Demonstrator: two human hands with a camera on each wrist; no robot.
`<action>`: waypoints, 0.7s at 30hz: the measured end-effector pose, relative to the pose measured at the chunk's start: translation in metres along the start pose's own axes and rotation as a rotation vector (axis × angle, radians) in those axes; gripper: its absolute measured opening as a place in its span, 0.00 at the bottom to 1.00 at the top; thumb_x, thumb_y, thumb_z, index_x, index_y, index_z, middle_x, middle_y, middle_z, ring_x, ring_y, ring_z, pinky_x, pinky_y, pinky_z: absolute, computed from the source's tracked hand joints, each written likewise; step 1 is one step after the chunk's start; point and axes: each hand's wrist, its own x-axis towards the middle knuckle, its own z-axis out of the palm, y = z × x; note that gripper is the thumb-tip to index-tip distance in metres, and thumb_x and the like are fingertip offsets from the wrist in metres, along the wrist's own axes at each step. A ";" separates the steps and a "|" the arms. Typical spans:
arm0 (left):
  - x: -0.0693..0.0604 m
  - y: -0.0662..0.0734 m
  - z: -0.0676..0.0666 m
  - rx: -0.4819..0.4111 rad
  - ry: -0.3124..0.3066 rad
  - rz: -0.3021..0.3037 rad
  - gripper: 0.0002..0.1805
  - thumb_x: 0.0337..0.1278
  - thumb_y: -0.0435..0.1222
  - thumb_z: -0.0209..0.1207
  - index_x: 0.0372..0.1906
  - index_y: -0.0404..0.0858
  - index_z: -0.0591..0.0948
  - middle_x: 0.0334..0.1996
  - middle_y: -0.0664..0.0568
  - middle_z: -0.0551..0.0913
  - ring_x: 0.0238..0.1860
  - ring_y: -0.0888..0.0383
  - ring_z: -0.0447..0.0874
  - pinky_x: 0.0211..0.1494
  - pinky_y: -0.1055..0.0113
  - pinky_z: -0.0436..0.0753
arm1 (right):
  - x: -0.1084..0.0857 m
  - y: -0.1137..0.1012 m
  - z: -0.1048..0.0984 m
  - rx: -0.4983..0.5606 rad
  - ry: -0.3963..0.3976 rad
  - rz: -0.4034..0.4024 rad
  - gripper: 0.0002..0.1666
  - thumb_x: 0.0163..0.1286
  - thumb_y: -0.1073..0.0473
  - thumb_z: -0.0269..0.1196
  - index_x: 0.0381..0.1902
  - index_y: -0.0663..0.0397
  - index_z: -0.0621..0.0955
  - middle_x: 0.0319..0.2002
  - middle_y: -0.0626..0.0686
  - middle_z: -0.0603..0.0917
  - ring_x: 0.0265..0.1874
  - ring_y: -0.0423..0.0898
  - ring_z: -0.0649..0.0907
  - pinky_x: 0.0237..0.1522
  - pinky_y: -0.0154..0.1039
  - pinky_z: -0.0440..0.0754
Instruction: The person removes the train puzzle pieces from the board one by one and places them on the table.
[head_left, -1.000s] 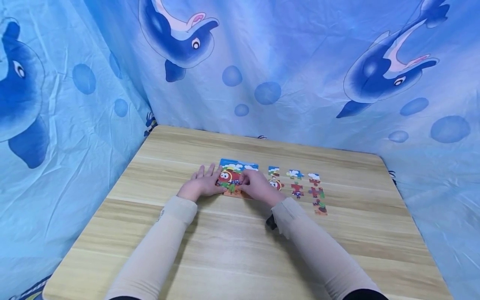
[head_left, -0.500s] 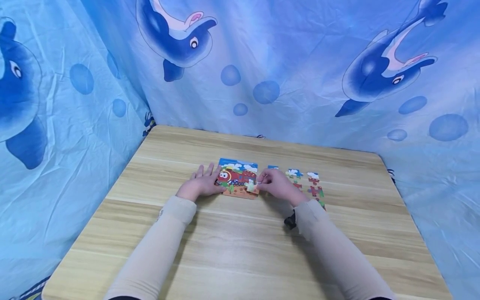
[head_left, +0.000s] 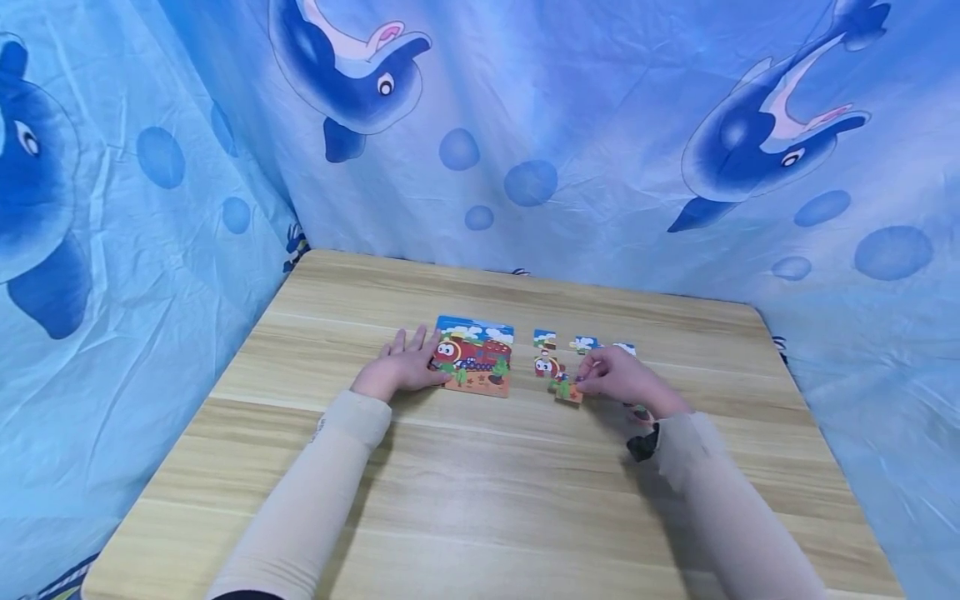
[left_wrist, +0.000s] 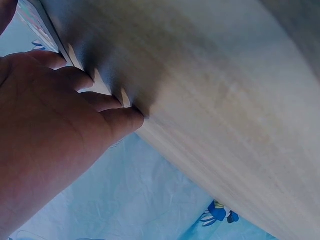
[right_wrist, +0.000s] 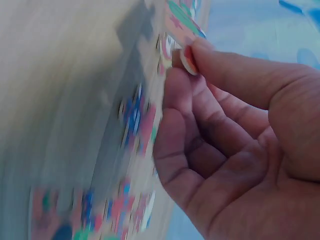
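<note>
My right hand (head_left: pixel 621 379) pinches a jigsaw puzzle piece (head_left: pixel 567 392) between thumb and fingers. Green plants on orange ground are printed on it, and it is tilted in the right wrist view. The piece is just below a loose piece with a cartoon face (head_left: pixel 546 367). My left hand (head_left: pixel 405 368) lies with spread fingers at the left side of the picture board (head_left: pixel 480 357), its thumb on the lower left edge. A red cartoon train under a blue sky fills the board. In the left wrist view the left fingertips (left_wrist: pixel 135 119) touch the table.
Loose puzzle pieces lie right of the board, among them a sky piece (head_left: pixel 545 337) and a cloud piece (head_left: pixel 584 343). My right hand partly covers others. The wooden table (head_left: pixel 450 500) meets a blue dolphin-print curtain (head_left: pixel 480 108) at the back.
My right hand has moved right from over the board to the loose pieces, carrying the pinched puzzle piece. My left hand stays at the board's left side.
</note>
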 end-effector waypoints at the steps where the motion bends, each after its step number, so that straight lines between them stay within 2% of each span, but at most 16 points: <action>1: 0.000 0.000 0.000 0.000 0.000 -0.002 0.56 0.64 0.68 0.53 0.82 0.55 0.34 0.80 0.52 0.23 0.76 0.40 0.14 0.73 0.37 0.29 | -0.003 0.003 -0.003 -0.011 -0.004 0.005 0.06 0.69 0.61 0.71 0.36 0.55 0.83 0.30 0.52 0.85 0.28 0.50 0.80 0.29 0.44 0.78; 5: 0.002 -0.001 0.001 0.000 0.002 -0.007 0.56 0.64 0.68 0.53 0.82 0.54 0.35 0.80 0.52 0.24 0.76 0.41 0.15 0.74 0.39 0.28 | -0.013 0.015 -0.012 0.004 -0.028 0.040 0.07 0.68 0.63 0.71 0.37 0.59 0.82 0.28 0.53 0.85 0.28 0.53 0.81 0.30 0.47 0.79; 10: 0.004 -0.004 0.002 0.000 -0.002 -0.005 0.55 0.65 0.67 0.54 0.82 0.55 0.35 0.80 0.51 0.24 0.76 0.40 0.15 0.74 0.39 0.28 | -0.019 0.022 -0.013 0.039 -0.056 0.123 0.09 0.67 0.64 0.71 0.38 0.61 0.81 0.26 0.54 0.82 0.21 0.50 0.78 0.23 0.46 0.78; 16: 0.003 -0.003 0.001 -0.008 0.007 0.009 0.55 0.64 0.68 0.54 0.83 0.53 0.37 0.80 0.49 0.26 0.76 0.40 0.16 0.73 0.38 0.28 | -0.020 0.024 -0.007 -0.003 -0.030 0.155 0.10 0.63 0.66 0.72 0.37 0.60 0.80 0.26 0.53 0.82 0.17 0.46 0.77 0.18 0.42 0.76; 21: 0.004 -0.003 0.002 0.005 0.013 0.003 0.55 0.64 0.68 0.54 0.83 0.55 0.37 0.80 0.51 0.25 0.76 0.40 0.16 0.74 0.38 0.30 | -0.019 0.021 -0.004 -0.034 -0.012 0.183 0.12 0.60 0.65 0.75 0.34 0.59 0.79 0.26 0.53 0.80 0.14 0.43 0.73 0.17 0.43 0.77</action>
